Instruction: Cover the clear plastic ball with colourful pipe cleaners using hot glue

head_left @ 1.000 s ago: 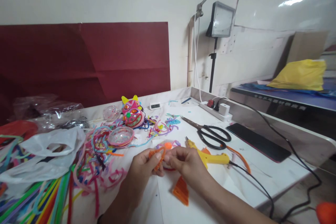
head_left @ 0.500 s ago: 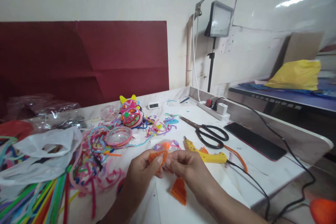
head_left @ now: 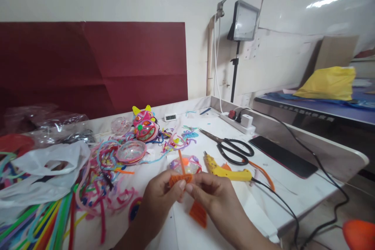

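Between both hands is a folded orange pipe-cleaner piece (head_left: 184, 164), one straight end sticking up. My left hand (head_left: 159, 197) pinches its left side between thumb and fingers. On the other side, my right hand (head_left: 219, 197) has thumb and fingers closed at its right edge. A second orange pipe-cleaner piece (head_left: 199, 215), flat and ridged, lies on the white paper below my right hand. Just behind the fingers sits a clear round plastic shell (head_left: 193, 164) trimmed with coloured pipe cleaners, partly hidden. A yellow hot glue gun (head_left: 230, 172) lies to the right.
Black-handled scissors (head_left: 234, 149) and a dark phone (head_left: 283, 157) lie at the right, near a white power strip (head_left: 238, 123). Loose pipe cleaners (head_left: 108, 187), a white plastic bag (head_left: 52, 160) and decorated pink shells (head_left: 145, 129) fill the left. A black cable (head_left: 313, 152) crosses the right edge.
The orange piece has turned in my fingers, so a straight end now points up. My right hand's fingers have shifted along its edge. The view has moved slightly.
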Demonstrator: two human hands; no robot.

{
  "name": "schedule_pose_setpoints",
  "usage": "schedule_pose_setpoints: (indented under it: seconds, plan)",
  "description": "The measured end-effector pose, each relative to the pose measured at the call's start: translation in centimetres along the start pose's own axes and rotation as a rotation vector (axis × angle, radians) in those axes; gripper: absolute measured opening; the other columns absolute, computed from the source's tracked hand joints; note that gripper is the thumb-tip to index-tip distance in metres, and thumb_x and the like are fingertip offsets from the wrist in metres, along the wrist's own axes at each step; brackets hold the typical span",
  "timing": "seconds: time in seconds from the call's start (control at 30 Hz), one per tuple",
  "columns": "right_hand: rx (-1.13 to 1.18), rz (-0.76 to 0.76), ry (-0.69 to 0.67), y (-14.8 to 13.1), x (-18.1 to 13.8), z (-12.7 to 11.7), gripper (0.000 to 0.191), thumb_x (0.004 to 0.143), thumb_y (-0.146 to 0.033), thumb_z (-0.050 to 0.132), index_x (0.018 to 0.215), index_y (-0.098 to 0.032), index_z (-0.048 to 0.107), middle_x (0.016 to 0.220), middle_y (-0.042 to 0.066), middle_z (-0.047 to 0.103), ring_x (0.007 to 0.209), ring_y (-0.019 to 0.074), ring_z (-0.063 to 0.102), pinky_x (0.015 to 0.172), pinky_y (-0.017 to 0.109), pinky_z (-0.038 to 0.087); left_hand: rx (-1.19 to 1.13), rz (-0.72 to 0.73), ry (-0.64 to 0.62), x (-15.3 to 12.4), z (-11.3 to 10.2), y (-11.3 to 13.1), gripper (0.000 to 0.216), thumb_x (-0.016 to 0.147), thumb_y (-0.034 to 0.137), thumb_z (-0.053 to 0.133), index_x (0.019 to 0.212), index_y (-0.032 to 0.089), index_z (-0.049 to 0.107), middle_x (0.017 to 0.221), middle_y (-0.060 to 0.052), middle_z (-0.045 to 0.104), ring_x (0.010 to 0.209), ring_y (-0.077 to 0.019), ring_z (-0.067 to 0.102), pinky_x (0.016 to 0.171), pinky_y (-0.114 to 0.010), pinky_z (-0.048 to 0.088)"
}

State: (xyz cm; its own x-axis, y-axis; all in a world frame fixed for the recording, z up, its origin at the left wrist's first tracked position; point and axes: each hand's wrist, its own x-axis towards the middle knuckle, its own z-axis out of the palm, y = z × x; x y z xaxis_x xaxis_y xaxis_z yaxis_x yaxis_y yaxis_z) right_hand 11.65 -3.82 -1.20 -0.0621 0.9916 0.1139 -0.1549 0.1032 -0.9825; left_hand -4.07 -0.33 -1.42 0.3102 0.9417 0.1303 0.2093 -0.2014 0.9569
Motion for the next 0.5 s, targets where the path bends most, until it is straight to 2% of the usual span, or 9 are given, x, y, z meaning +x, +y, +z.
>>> schedule_pose_setpoints:
  seconds: [0.13,0.37,0.5]
  plan:
    - [-0.083,-0.023,0.033,0.2,0.1,0.2,0.035,0.076,-0.053,0.073,0.066,-0.02,0.075,0.066,0.005,0.07,0.069,0.0227,0.061,0.067,0.033,0.045,0.004,-0.005,-0.003,0.1,0.0,0.4,0.028,0.08,0.043,0.062,0.074,0.017,0.068,0.062,0.0,0.061,0.058,-0.0163,0.058,0.058,-0.027,0.048]
    - [-0.302,-0.12,0.107,0.6,0.0,-0.3,0.031,0.081,-0.044,0.065,0.065,-0.02,0.073,0.064,0.004,0.066,0.063,0.0189,0.055,0.061,0.031,0.042,-0.114,-0.023,-0.036,0.3,0.1,0.4,0.025,0.076,0.041,0.068,0.072,0.016,0.069,0.059,0.0,0.063,0.053,-0.0131,0.058,0.054,-0.024,0.049]
    - [-0.256,-0.108,0.112,0.9,0.2,-0.3,0.034,0.08,-0.049,0.066,0.067,-0.018,0.072,0.063,0.003,0.064,0.062,0.0176,0.053,0.06,0.03,0.041,-0.145,-0.081,-0.041,0.6,-0.2,-0.5,0.029,0.075,0.044,0.072,0.074,0.015,0.07,0.063,0.0,0.065,0.054,-0.0125,0.059,0.054,-0.024,0.051]
